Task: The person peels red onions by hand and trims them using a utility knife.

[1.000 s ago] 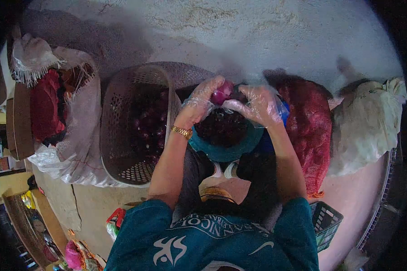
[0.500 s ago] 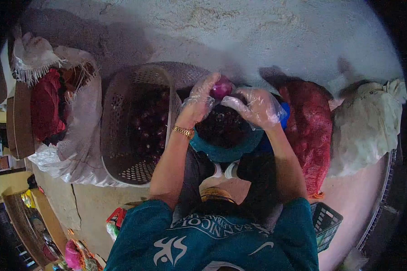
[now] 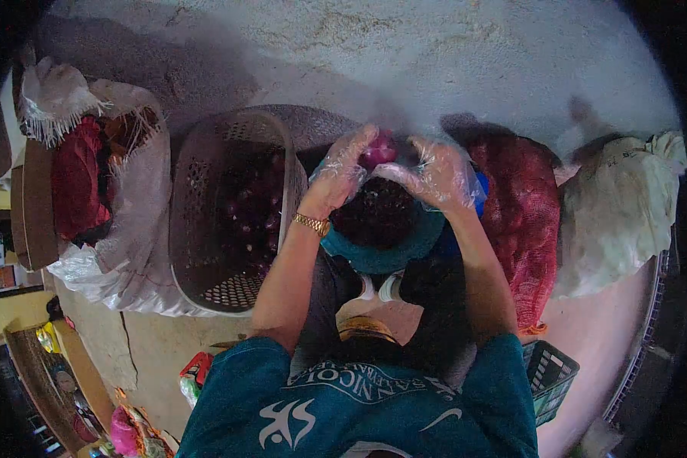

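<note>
Between my hands, above a teal basin [image 3: 374,262], is a red onion [image 3: 379,153]. My left hand [image 3: 339,172], in a clear plastic glove, is closed on its left side. My right hand [image 3: 440,174], gloved the same way, has its fingers raised and apart from the onion. Its thumb reaches close to the onion's lower right; whether it touches, I cannot tell. Dark purple onion skins or pieces [image 3: 374,216] lie in the basin, too dim to tell apart.
A grey perforated basket [image 3: 231,301] with red onions stands to the left, beside an open white sack [image 3: 141,252]. A red mesh sack [image 3: 517,221] and a pale sack [image 3: 618,217] stand to the right. A dark green crate [image 3: 551,382] sits near my right side.
My right hand's fingers have lifted and spread away from the onion. The onion has shifted and turned slightly in my left hand.
</note>
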The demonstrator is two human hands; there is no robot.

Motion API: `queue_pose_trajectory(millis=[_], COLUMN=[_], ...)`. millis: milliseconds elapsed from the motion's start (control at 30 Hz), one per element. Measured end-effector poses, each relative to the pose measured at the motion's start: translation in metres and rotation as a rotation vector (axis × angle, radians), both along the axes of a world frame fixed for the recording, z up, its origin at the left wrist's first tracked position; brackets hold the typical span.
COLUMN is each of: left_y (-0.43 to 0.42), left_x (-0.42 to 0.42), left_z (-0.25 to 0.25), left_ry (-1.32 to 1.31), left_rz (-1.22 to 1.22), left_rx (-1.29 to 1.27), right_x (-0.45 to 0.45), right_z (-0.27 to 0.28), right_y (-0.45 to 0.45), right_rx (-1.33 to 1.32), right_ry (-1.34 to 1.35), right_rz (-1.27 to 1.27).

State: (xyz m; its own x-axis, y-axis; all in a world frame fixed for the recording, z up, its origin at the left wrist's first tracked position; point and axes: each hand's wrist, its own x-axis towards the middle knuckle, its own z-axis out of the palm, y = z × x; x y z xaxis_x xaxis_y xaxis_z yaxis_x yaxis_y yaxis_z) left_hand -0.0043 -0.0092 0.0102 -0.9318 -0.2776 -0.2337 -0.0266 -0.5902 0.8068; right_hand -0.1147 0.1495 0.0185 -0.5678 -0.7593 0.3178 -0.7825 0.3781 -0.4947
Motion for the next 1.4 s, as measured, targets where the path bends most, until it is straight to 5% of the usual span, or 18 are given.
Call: queue_pose_trajectory(millis=[267, 333, 533, 733, 933, 1400], left_y=[-0.004, -0.004, -0.001, -0.003, -0.005, -0.001], left_x=[0.001, 0.001, 0.006, 0.004, 0.002, 0.005], left_z=[-0.005, -0.004, 0.008, 0.001, -0.004, 0.007], left_ry=[-0.038, -0.024, -0.012, 0.026, -0.105, 0.032], left_rz=[0.003, -0.012, 0.013, -0.006, 0.141, -0.004], left_rx=[-0.027, -0.02, -0.021, 0.003, -0.001, 0.011], right_x=[0.005, 0.011, 0.001, 0.015, 0.012, 0.006], right_z=[0.012, 0.024, -0.01, 0.036, 0.034, 0.02], right_y=[-0.005, -0.007, -0.007, -0.005, -0.003, -0.006], right_rx=[0.018, 0.052, -0.091, 0.072, 0.09, 0.01], right_ry=[-0.038, -0.219, -0.249, -0.254, -0.209, -0.139], right_rz=[0.018, 0.036, 0.134, 0.05, 0.098, -0.005])
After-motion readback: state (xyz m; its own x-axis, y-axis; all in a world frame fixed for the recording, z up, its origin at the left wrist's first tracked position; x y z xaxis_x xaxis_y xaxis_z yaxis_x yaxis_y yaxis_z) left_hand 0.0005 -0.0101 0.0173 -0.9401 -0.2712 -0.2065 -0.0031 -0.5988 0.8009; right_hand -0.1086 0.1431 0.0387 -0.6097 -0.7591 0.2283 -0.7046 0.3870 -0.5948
